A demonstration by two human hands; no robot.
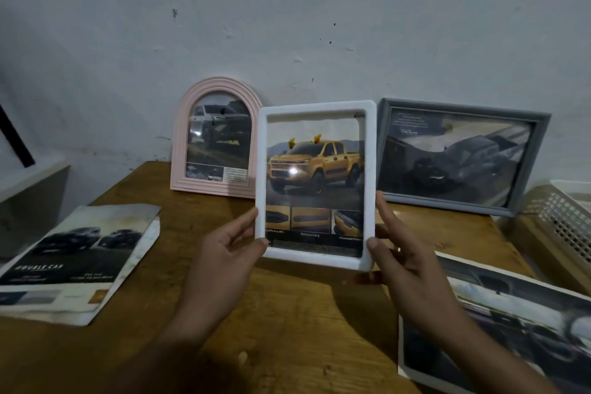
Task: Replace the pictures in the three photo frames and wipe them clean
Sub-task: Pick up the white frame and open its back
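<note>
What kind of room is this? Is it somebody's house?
Probably a plain room in a home or small workshop, though that is not certain. A worn wooden table stands against a scuffed, marked wall, and a plastic basket sits at the right. Nothing shows a shop or office.

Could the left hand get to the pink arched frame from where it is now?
Probably not yet: the left hand grips the white frame with the right hand. Once freed, the path to the pink arched frame looks open.
</note>
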